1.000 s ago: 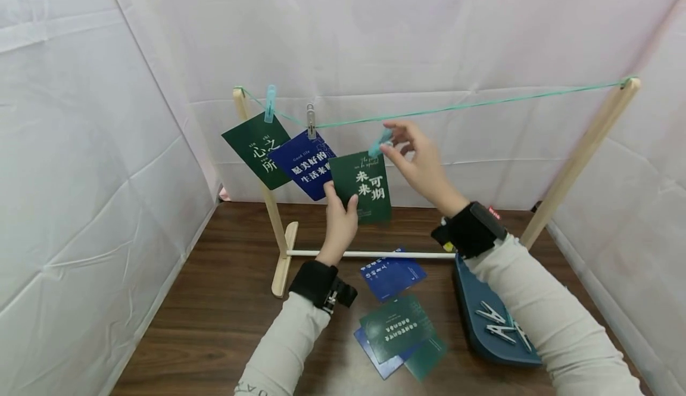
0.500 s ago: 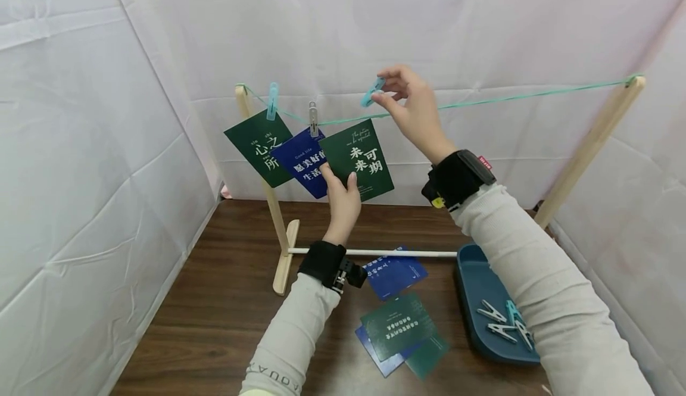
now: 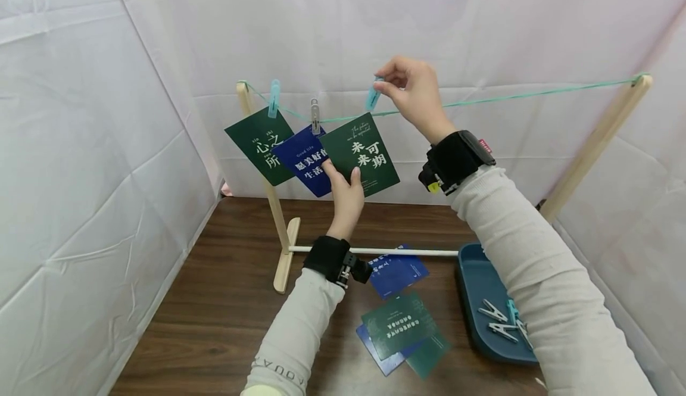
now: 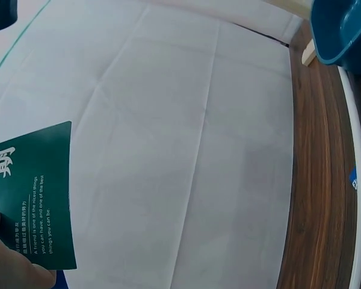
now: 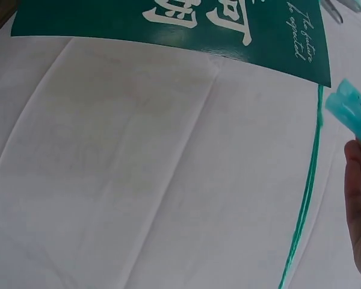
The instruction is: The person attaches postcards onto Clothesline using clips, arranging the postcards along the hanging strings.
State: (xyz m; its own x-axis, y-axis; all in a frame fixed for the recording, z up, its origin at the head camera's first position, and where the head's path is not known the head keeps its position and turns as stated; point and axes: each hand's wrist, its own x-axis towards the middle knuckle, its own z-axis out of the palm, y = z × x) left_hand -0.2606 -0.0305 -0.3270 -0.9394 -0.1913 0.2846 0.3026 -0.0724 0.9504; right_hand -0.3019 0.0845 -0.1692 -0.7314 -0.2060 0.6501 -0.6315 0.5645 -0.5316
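Green card [image 3: 363,152], pinched by the left hand [image 3: 346,200], tilts corner-up, apparently presented to the peg [image 3: 373,97] the right hand [image 3: 415,93] pinches.

We log white sheets on three sides: back sheet [image 3: 343,27], left sheet [image 3: 96,146], right sheet [image 3: 632,217], all creased. Dark wood-grain surface [image 3: 198,301], glare near front edge. Pale wooden posts, left post [image 3: 276,208] on a flat foot [image 3: 287,256], right post [image 3: 595,152] slanting in head view. White rod [image 3: 418,252] runs low from left post. Small pinkish bit [image 3: 227,190] at back-left corner, too small for us to identify.
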